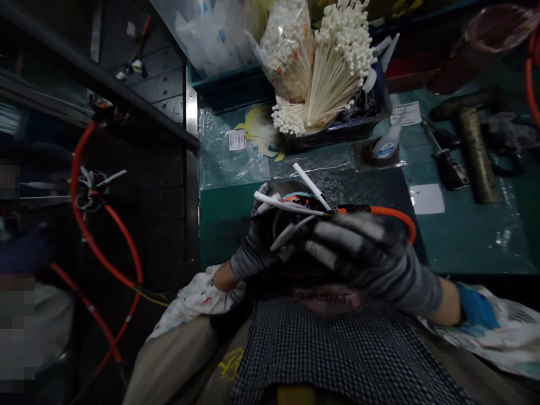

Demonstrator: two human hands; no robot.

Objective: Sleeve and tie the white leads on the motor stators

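My left hand [259,242], in a grey glove with light fingertips, is wrapped round the side of a dark round part with wires [289,194] that looks like a motor stator. White-sleeved wires [291,207] stick out over its top and front. At its right side my right hand [363,250], gloved too, has its fingers bent and closed on the wires, where the sleeves meet the orange cable [394,212]. The fingertips partly hide that spot. The orange cable curves away behind the right hand.
Behind stands a dark bin [337,132] with bundled white-tipped sticks. To its right are a small glue bottle [386,143], a screwdriver [449,163] and a hammer [476,152]. At left, similar wired parts [90,191] with orange cables sit near a co-worker's gloved hand [25,247].
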